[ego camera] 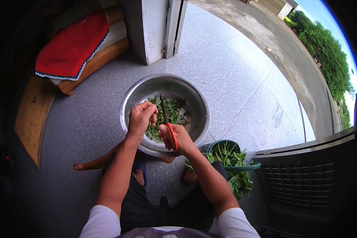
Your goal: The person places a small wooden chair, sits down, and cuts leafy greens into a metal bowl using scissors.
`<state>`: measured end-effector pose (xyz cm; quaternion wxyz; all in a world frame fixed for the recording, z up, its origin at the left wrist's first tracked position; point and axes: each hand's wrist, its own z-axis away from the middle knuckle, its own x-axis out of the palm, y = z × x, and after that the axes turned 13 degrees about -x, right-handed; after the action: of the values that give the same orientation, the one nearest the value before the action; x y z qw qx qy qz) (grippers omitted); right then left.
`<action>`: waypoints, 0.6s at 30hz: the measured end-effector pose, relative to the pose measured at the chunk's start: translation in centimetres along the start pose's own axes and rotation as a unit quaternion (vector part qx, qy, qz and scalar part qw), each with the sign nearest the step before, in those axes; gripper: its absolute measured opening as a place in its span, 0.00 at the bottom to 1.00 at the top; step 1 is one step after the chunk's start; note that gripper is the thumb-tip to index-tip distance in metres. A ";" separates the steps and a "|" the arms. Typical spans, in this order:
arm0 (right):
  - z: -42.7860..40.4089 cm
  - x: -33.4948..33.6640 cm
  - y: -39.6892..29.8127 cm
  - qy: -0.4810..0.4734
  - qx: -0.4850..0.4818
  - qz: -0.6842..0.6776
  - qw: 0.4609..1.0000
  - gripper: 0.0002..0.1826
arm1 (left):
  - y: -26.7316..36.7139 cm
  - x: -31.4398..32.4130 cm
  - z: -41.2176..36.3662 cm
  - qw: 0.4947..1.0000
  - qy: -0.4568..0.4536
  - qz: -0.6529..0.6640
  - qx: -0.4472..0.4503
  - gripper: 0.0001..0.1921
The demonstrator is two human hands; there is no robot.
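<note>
Above a wide stainless steel basin [196,99], my right hand [180,137] grips a pair of scissors [172,134] by the orange-red handles. Their dark, narrow blades point away from me and look closed or nearly so. My left hand [140,119] is just left of the blades, over the basin's near-left side. Its fingers are curled in against the thumb, and nothing shows between them. Cut green leaves [174,108] lie on the basin's bottom, partly hidden by both hands.
Right of my knee stands a green basket [242,167] of leafy stems [226,153], with leaves hanging out. A wooden seat [98,61] with a red cloth [74,44] is at upper left. A wall end [154,32] stands beyond the basin; a dark slatted panel [297,181] is at right.
</note>
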<state>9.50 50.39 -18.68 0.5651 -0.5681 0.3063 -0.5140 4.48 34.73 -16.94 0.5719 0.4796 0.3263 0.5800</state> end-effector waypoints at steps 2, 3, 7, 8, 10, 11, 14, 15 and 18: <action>0.1 0.2 -0.3 0.038 -0.003 0.010 0.999 0.28 | 0.0 0.0 0.1 1.000 0.004 -0.002 0.000 0.10; 0.1 0.0 -0.2 0.039 -0.003 0.011 0.999 0.28 | 0.2 0.1 0.2 1.000 0.007 0.005 0.002 0.11; -0.1 -0.6 0.9 0.007 -0.016 -0.036 0.999 0.30 | 0.2 0.3 0.2 1.000 0.012 0.024 0.008 0.11; -0.1 -0.6 1.1 -0.006 -0.026 -0.031 0.999 0.31 | 0.2 0.4 0.1 1.000 0.011 0.023 0.008 0.11; -0.2 -0.6 1.6 -0.019 -0.034 -0.013 0.999 0.32 | 0.2 0.4 0.1 1.000 0.007 0.022 0.004 0.11; -0.2 -0.6 1.8 -0.033 -0.042 0.005 0.999 0.32 | 0.1 0.5 0.1 1.000 0.006 0.022 0.004 0.11; -0.1 -0.4 1.0 -0.012 -0.029 -0.009 0.999 0.31 | 0.0 0.4 0.1 1.000 0.008 0.009 -0.004 0.10; 0.0 -0.4 0.4 -0.014 -0.001 -0.013 1.000 0.30 | 0.0 0.4 0.1 1.000 0.007 0.006 -0.005 0.10; 0.4 0.0 -0.8 0.010 0.010 0.029 0.999 0.29 | 0.0 0.3 0.2 1.000 0.004 0.008 -0.008 0.11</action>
<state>9.68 50.69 -17.83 0.5826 -0.5480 0.3232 -0.5058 4.65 35.00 -16.82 0.5696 0.4756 0.3196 0.5892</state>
